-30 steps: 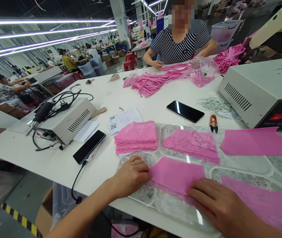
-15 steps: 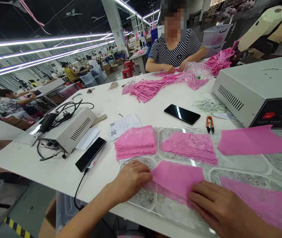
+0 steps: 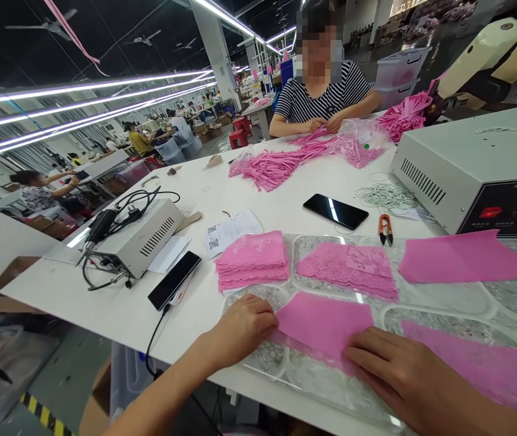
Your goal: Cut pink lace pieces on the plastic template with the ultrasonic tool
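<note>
A plain pink fabric piece (image 3: 324,318) lies over a pink lace piece (image 3: 317,361) whose edge shows beneath it, on a clear patterned mat. My left hand (image 3: 249,324) is closed, pinching the left corner of the fabric between thumb and fingers. At the right edge, my right hand (image 3: 390,363) has its fingers pressed together on the fabric and lace; the thumb is mostly hidden. Behind them are a stack of pink lace pieces (image 3: 253,260) and a smaller lace pile (image 3: 346,269). To the right lie plain pink fabric (image 3: 467,259) and more pink lace (image 3: 476,363).
Orange thread snips (image 3: 385,230), a black phone (image 3: 335,211) and pale elastic loops (image 3: 383,195) lie beyond the mat. Another phone (image 3: 175,280) with a cable is at left. Metal boxes (image 3: 137,239) flank the table (image 3: 222,303). A person in stripes (image 3: 324,100) handles pink straps opposite.
The camera view has turned slightly left, so the surroundings sit further right and lower. Both hands keep their hold at the fabric's two sides, with barely any movement.
</note>
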`<action>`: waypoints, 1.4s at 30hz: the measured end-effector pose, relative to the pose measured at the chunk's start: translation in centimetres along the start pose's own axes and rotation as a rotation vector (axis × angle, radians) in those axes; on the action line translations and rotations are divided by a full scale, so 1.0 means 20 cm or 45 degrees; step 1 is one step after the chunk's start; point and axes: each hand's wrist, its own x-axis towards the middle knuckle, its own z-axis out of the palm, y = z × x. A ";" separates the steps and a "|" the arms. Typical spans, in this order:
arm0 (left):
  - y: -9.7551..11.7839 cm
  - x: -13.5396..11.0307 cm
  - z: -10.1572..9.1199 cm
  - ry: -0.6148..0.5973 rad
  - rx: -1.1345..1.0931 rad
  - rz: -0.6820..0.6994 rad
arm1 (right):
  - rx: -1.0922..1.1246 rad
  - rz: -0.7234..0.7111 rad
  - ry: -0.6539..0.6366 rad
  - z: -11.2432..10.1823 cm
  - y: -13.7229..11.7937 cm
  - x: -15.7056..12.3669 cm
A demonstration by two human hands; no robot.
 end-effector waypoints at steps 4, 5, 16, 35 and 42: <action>-0.02 0.00 0.03 -0.012 -0.042 -0.030 | 0.016 0.007 -0.041 0.00 0.00 -0.01; -0.02 0.00 0.03 -0.020 -0.056 -0.030 | 0.015 0.004 -0.042 -0.01 0.00 -0.01; -0.03 0.05 -0.05 -0.054 -0.104 0.025 | 0.042 -0.011 -0.029 -0.05 0.01 0.03; 0.37 0.64 0.07 0.567 -0.372 0.569 | 0.715 1.144 0.660 -0.36 0.06 -0.05; 0.42 0.64 0.24 0.243 -0.232 0.697 | 0.628 1.512 0.896 -0.33 0.05 -0.46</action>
